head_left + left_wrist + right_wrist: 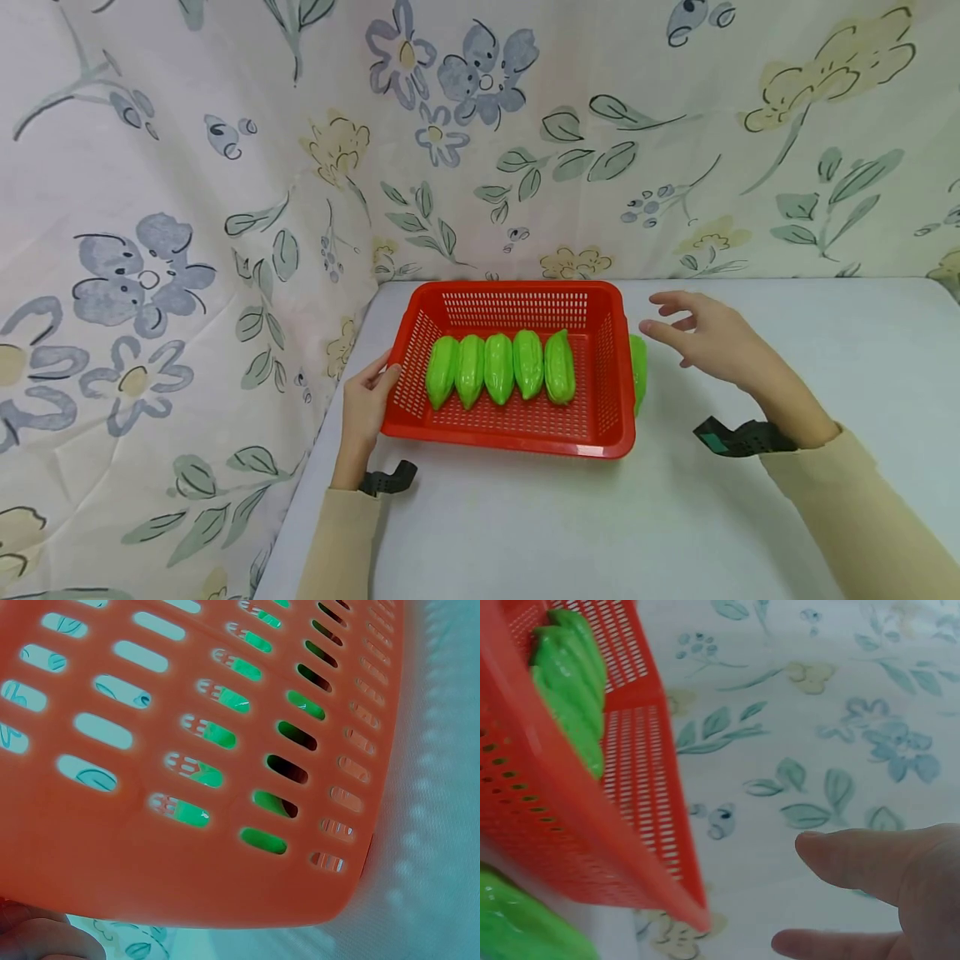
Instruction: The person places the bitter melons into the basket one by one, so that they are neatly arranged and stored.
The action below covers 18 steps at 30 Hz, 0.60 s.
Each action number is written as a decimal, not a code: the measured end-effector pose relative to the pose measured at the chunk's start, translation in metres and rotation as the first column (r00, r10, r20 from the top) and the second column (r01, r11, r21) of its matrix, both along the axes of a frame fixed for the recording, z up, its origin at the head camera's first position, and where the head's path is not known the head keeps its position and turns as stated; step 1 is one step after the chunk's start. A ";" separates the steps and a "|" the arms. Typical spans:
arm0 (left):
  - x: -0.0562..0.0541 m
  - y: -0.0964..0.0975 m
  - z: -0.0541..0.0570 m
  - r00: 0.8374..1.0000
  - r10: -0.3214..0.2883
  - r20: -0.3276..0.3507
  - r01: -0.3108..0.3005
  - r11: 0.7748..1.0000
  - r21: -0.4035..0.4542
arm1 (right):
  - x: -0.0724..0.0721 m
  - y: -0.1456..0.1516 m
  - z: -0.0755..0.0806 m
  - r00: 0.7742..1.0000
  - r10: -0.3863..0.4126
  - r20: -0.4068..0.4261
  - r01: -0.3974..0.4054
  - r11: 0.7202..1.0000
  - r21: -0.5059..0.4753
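A red plastic basket (pixel 510 442) with slotted walls sits on the white table. Inside it, several glossy green ridged fruits (pixel 498 367), pointed at the ends, lie side by side in a row. Another green ridged fruit (pixel 638 373) lies outside, against the right wall and partly hidden by the rim. My left hand (pixel 366 404) grips the basket's left rim, thumb on top. Right of the basket, my right hand (pixel 708 337) is in the air with fingers extended and apart, holding nothing. The right wrist view shows its thumb (pixel 855 862) away from the basket wall.
A floral cloth (pixel 570 150) hangs behind the table and along its left side. White tabletop (pixel 517 525) stretches in front of the basket and to its right. Each wrist wears a black strap device (pixel 742 437).
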State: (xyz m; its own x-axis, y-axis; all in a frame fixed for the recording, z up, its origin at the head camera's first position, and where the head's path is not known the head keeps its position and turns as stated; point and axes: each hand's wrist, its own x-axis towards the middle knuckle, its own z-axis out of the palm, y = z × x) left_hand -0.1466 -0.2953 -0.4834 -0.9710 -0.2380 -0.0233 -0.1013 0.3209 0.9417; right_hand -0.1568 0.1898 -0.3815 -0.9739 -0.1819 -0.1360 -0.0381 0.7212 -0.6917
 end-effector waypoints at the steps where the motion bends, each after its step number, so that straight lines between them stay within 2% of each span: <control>1: 0.000 0.000 0.000 1.000 -0.001 0.001 0.001 1.000 0.000 | -0.001 0.000 -0.004 1.000 0.000 0.005 0.000 1.000 0.002; 10: 0.000 0.000 0.000 1.000 0.002 0.003 -0.002 1.000 -0.002 | -0.008 -0.004 -0.039 0.999 0.010 0.032 -0.011 1.000 0.028; 18: 0.000 0.000 0.001 1.000 -0.004 0.005 0.004 1.000 0.008 | -0.009 -0.010 -0.048 0.999 0.022 0.040 -0.023 1.000 0.019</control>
